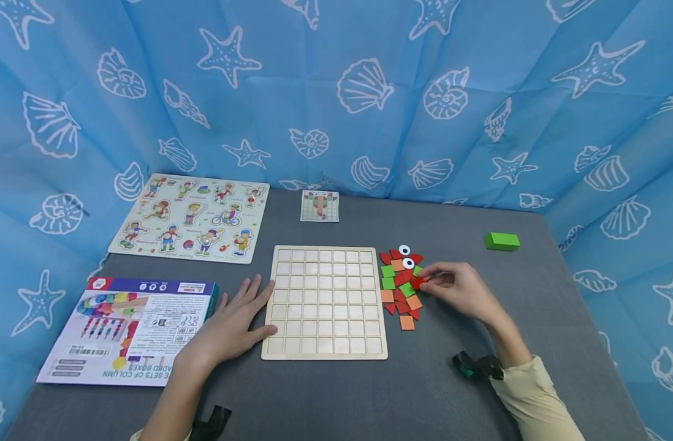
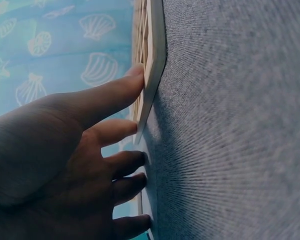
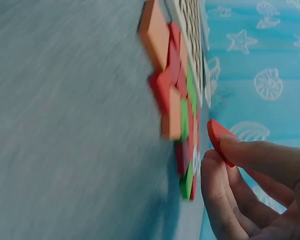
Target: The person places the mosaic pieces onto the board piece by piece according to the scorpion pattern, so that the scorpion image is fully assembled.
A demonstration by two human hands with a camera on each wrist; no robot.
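Observation:
A pale wooden grid board (image 1: 325, 306) with many square cells lies on the grey table. My left hand (image 1: 234, 321) rests at its left edge with fingers spread and the thumb on the rim. Right of the board is a loose cluster of red, green and orange wooden pieces, among them an orange square (image 1: 407, 323) and two round eye pieces (image 1: 404, 250). Over the right side of that cluster, my right hand (image 1: 460, 291) pinches a red wooden piece (image 3: 220, 140) with a curved edge between thumb and fingers. In the right wrist view this piece is held up beside the cluster.
Behind the board lies a small pattern card (image 1: 319, 206). A picture puzzle board (image 1: 190, 220) sits at the back left, with a boxed set (image 1: 127, 331) in front of it. A green block (image 1: 502, 241) stands at the back right. A blue seashell curtain (image 1: 336, 92) hangs behind.

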